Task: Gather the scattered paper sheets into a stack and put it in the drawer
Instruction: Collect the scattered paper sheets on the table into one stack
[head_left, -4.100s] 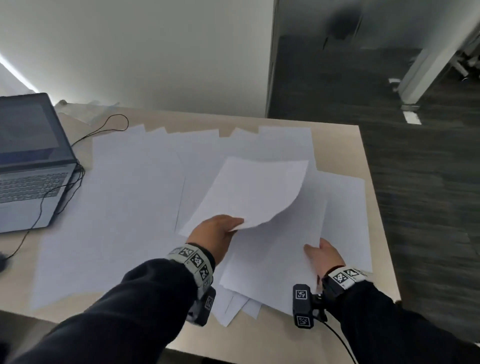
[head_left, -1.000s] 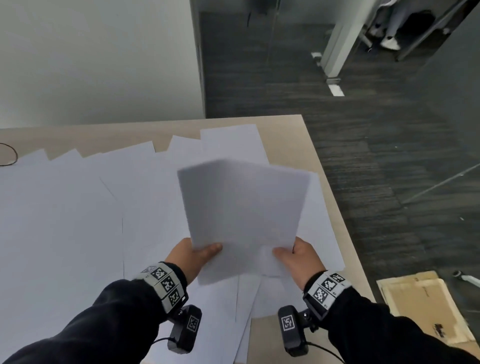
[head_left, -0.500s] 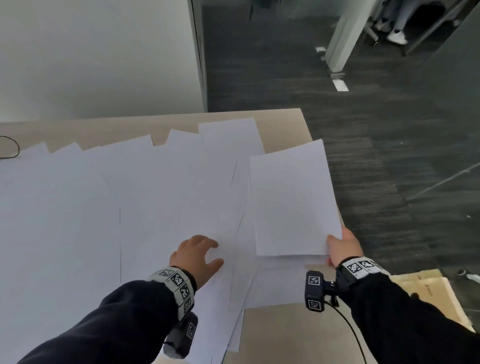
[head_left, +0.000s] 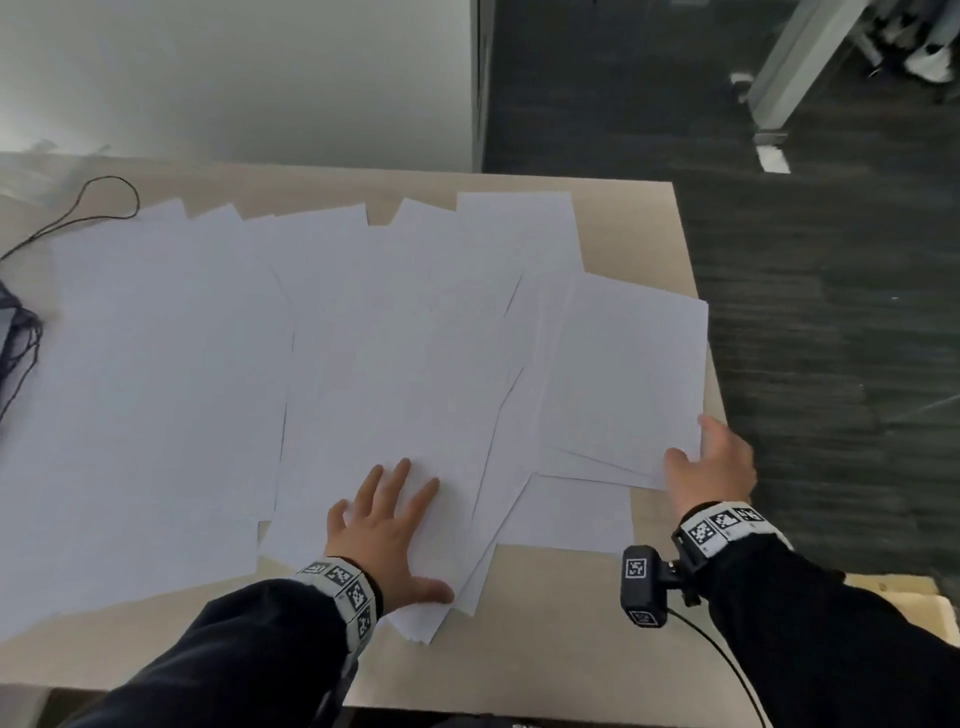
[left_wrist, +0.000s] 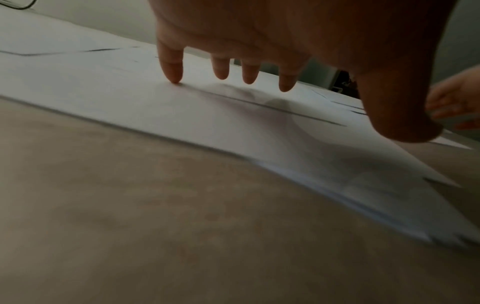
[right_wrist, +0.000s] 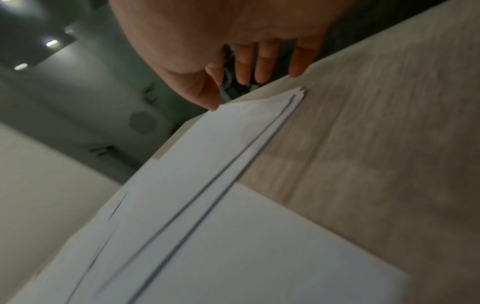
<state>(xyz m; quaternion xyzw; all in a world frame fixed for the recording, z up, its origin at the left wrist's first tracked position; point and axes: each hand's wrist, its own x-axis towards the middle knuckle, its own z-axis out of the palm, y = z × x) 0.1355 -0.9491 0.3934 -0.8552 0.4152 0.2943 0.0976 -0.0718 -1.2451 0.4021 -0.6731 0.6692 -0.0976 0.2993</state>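
White paper sheets (head_left: 363, 338) lie spread over the table (head_left: 597, 649). The left hand (head_left: 387, 530) lies flat on them at 6 o'clock, fingers wide. At 4 o'clock, the right hand (head_left: 714, 462), fingers straight, touches the corner of a small pile (head_left: 623, 369).

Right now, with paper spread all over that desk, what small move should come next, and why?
Probably the left hand, lying flat with fingers spread on a loose sheet, should slide it right onto the small pile whose corner the right hand touches. Most sheets lie scattered, and that pile at the table's right edge is the only stack started.
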